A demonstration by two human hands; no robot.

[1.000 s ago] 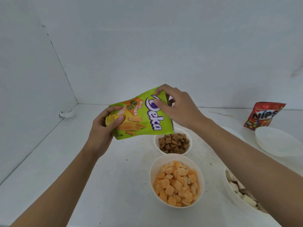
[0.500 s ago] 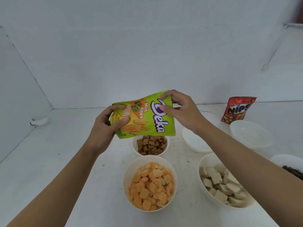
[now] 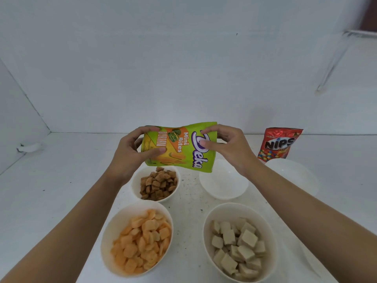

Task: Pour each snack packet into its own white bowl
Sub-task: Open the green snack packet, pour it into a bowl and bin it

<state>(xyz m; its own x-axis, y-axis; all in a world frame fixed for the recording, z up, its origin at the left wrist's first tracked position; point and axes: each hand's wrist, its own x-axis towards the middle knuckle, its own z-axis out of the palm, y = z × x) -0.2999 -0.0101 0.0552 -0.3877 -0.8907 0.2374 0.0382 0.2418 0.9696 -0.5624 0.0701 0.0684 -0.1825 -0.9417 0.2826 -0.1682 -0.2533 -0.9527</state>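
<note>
Pinching the green packet (image 3: 183, 148) at either end: left grip (image 3: 130, 154); right grip (image 3: 228, 148).

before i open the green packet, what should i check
1. Grip: left hand holds one end of the green packet, right hand pinches the other: ok.
2. Packet already torn open: cannot tell from this view.
3. Free bowl: the empty bowl sits just below the right hand: ok.
4. Packet lined up with it: not ok, it seems to hang mostly over the brown-snack bowl.
5. Nips out of the way: ok, standing at the back right.
</note>
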